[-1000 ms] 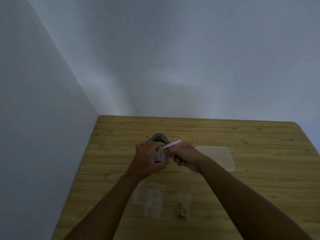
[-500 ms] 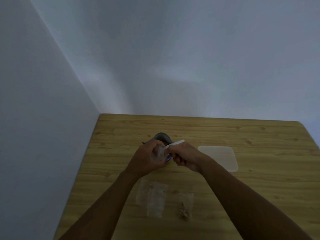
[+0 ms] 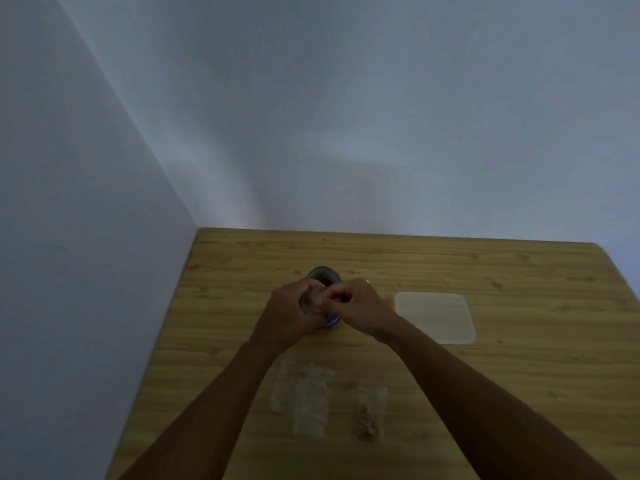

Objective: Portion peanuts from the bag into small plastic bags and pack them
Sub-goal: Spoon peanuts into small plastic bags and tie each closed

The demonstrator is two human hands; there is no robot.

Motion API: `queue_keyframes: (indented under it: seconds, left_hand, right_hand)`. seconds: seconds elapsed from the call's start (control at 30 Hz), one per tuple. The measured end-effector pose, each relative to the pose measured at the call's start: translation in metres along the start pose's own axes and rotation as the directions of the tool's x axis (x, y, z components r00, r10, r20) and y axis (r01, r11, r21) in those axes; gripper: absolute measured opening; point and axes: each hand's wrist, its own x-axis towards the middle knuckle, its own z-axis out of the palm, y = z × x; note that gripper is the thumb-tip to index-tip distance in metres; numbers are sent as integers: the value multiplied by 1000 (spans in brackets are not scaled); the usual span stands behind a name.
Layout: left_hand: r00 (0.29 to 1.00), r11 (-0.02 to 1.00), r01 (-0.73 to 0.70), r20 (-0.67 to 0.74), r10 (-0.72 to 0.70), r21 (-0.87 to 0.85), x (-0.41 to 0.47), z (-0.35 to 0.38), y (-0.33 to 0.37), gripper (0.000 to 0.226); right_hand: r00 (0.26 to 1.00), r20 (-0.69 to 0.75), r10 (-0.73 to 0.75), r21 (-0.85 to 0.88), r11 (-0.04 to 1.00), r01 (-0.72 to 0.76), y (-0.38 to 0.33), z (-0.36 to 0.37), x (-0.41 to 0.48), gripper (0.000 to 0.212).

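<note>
Turned the right hand (image 3: 356, 304) knuckles-up since a moment ago, fingers clenched at the small bag (image 3: 313, 299), can't tell on what. Gripping that bag in the left hand (image 3: 289, 315), just before the peanut bag (image 3: 322, 273) on the table (image 3: 519, 375), filled bag (image 3: 371, 415) nearer.

Bare table (image 3: 519, 382) right and far; clutter down the middle.
Wall (image 3: 86, 237) at left; left hand (image 3: 291, 317) and right hand (image 3: 358, 306) gripping a small bag (image 3: 313, 299) at the peanut bag (image 3: 323, 274); lid (image 3: 434, 317) rightward, flat bags (image 3: 304, 396) nearer.
</note>
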Motion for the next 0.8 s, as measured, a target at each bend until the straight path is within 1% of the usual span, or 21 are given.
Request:
queue_keyframes:
  seconds: [0.17,0.23,0.27,0.3,0.33,0.37,0.4,0.43,0.47,0.5,0.53,0.57,0.6,0.67,0.7,0.8]
  left_hand:
    - [1000,1000,5,-27,-5,-4,-1,0,-1,30]
    - [999,1000,-1,-42,1,-1,-2,1,-3,26]
    - [998,1000,3,-60,-3,1,-3,0,-5,24]
    - [996,1000,13,-83,-12,7,-3,-1,-6,26]
    - [994,1000,20,-108,-18,22,-3,-2,-7,30]
    - [991,999,21,-129,-14,49,-4,-4,-10,34]
    - [989,997,21,-148,-9,80,-4,-7,-11,38]
    - [986,995,30,-164,-15,94,-4,-10,-12,41]
    - [983,994,58,-179,-41,91,-4,-13,-13,44]
    - [978,993,94,-193,-78,75,-5,-16,-14,47]
    - [973,991,125,-202,-113,50,-6,-18,-16,49]
    - [968,989,143,-211,-134,24,-6,-20,-18,50]
    - [964,988,154,-218,-150,1,-6,-22,-21,51]
    - [959,986,166,-230,-166,-20,-8,-23,-26,49]
    - [958,986,169,-234,-168,-15,-8,-23,-28,48]
    - [959,986,167,-232,-160,13,-8,-20,-34,42]
  right_hand:
    - [998,60,-37,17,999,36,9,-1,3,12]
    - [998,16,-53,29,998,53,9,0,4,11]
    - [996,-59,-72,44,996,74,7,0,3,10]
    - [981,-174,-88,40,995,96,7,-1,4,8]
    - [943,-315,-104,-4,994,108,8,-3,4,6]
    - [882,-457,-114,-79,993,87,11,-5,6,7]
    - [810,-575,-112,-149,988,30,15,-8,7,13]
    - [747,-660,-73,-164,985,-48,19,-11,8,22]
    - [718,-696,17,-116,984,-136,23,-14,9,33]
    - [720,-681,137,-38,974,-222,27,-17,10,43]
    - [735,-633,243,29,956,-292,31,-18,11,49]
    - [753,-582,307,66,941,-332,35,-18,11,48]
    - [774,-549,315,74,941,-330,39,-18,13,40]
    - [795,-560,235,40,965,-258,43,-13,15,18]
    - [798,-575,183,13,977,-215,44,-10,17,13]
    - [821,-570,23,-133,984,-120,37,-2,19,14]
